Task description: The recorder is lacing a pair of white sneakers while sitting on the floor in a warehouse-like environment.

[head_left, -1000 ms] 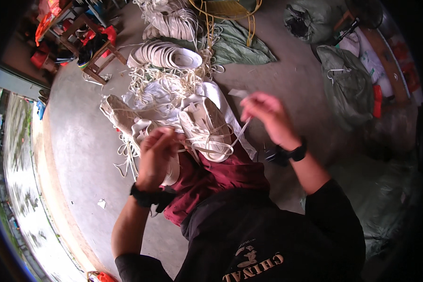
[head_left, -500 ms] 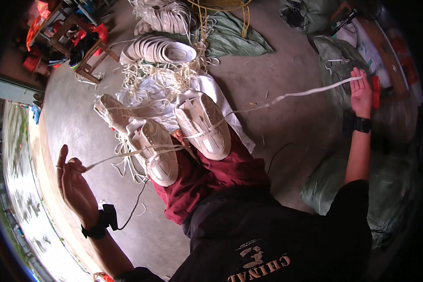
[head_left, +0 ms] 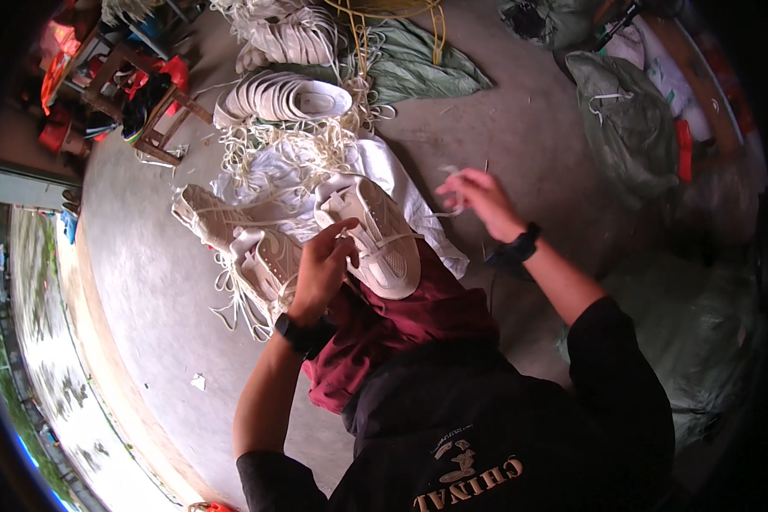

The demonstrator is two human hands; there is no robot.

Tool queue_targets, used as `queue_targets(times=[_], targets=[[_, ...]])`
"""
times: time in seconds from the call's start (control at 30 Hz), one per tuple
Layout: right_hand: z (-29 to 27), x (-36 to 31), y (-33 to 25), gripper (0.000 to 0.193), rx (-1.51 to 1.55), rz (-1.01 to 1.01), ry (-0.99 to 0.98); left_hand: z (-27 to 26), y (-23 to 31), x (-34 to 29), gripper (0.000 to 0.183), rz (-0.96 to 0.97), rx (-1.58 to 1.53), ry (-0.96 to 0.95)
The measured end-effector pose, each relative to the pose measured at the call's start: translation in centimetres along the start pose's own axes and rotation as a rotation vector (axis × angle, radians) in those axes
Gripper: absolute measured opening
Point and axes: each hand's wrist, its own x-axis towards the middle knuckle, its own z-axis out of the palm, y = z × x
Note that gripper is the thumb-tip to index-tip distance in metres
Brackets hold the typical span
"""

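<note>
Left hand (head_left: pixel 322 264): at the left side of the upper shoe, fingers bent; cannot tell whether they grip anything.
Right hand (head_left: pixel 485 203): fingers closed on a blurred white lace (head_left: pixel 449 212), beyond the shoe's right side.
Cream shoe (head_left: pixel 392 263): on the maroon-trousered leg, toe toward the person.
Second shoe (head_left: pixel 264 264): just left of it.
Green sack (head_left: pixel 627 128): on the floor at right, bulging, contents hidden.
White sack (head_left: pixel 676 85): behind the green one, contents hidden.

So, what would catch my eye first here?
Probably the pale sneaker mid-picture, just beyond the maroon trousers, with the left hand at its left side and the right hand out to its right, pinching a lace. Farther off, tangled cream laces lie heaped over a white cloth, with a curved row of nested pale shoes behind them.
</note>
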Motion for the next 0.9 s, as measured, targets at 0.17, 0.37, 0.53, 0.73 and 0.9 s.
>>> queue_targets(times=[0.17, 0.37, 0.53, 0.73, 0.9], targets=[[5.1, 2.6, 3.8, 0.021, -0.228, 0.036, -0.146, 1.0, -0.4, 2.7, 0.033, -0.053, 0.009, -0.075], [5.9, 4.5, 3.3, 0.020, -0.196, 0.076, -0.213, 0.1, -0.5, 6.1, 0.024, -0.092, 0.142, -0.264], [5.7, 4.3, 3.1, 0.019, -0.181, 0.076, -0.251, -0.9, -0.2, 7.0, 0.022, -0.051, 0.258, -0.375], [4.3, 3.3, 3.0, 0.019, -0.170, 0.147, -0.449, -2.1, 0.1, 7.5, 0.019, -0.168, 0.268, -0.450], [3.3, 3.2, 3.9, 0.020, -0.205, 0.236, -0.517, -2.7, -1.1, 7.8, 0.014, -0.090, 0.252, -0.522]])
